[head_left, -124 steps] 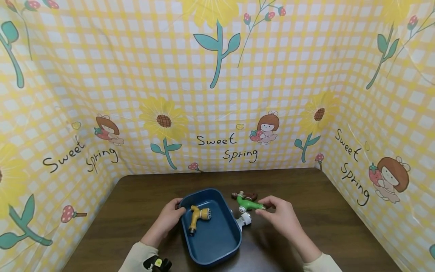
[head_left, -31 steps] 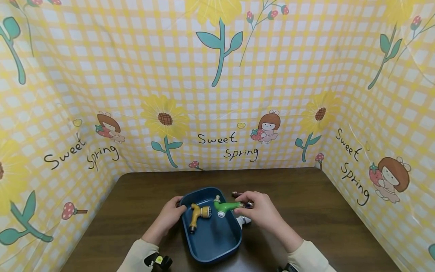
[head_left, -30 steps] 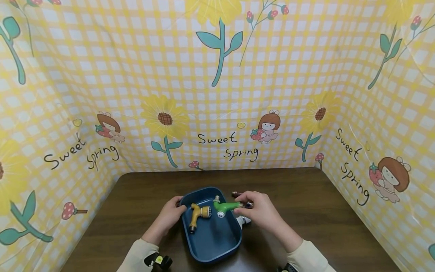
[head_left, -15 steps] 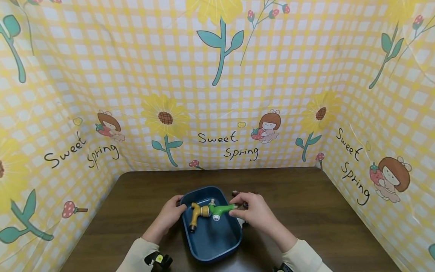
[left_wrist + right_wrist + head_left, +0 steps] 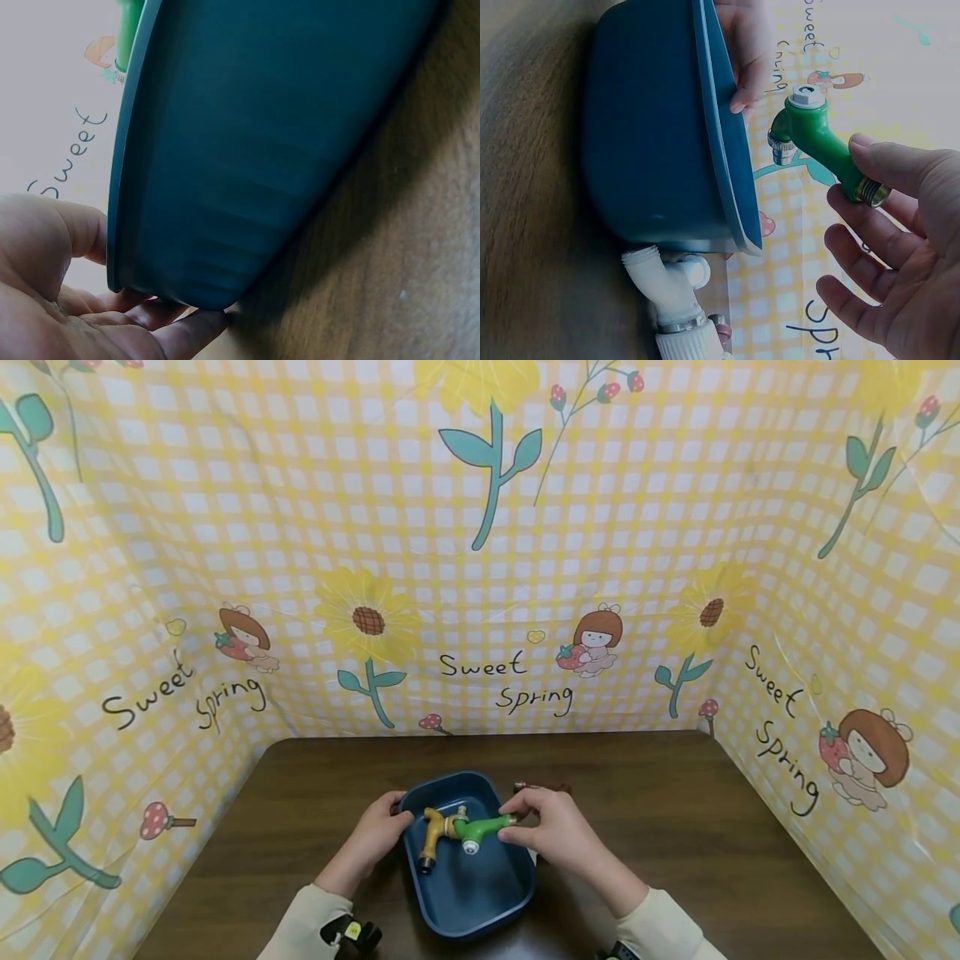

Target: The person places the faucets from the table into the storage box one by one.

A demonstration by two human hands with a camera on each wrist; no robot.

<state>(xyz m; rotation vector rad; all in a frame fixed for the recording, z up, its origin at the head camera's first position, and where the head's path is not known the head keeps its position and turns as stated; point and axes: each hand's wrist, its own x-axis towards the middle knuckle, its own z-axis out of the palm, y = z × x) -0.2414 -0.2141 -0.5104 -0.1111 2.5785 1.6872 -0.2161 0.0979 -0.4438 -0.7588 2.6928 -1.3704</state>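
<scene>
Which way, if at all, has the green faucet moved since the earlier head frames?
Yes, left: the green faucet went from right of the stationary blue basin to over it.

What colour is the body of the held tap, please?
The tap's body is green, clearest in the right wrist view.

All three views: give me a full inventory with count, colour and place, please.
Table: 1, brown, under everything
Backdrop: 1, yellow-white check, around the table
Basin: 1, blue, on the table
Yellow tap: 1, yellow, inside basin
Green tap: 1, green, held over basin
White tap: 1, white, right of basin
Brown piece: 1, red-brown, right of basin, mostly hidden
Sleeves: 2, cream, forearms
Left hand: 1, bare, at basin's rim
Right hand: 1, bare, pinching green tap
</scene>
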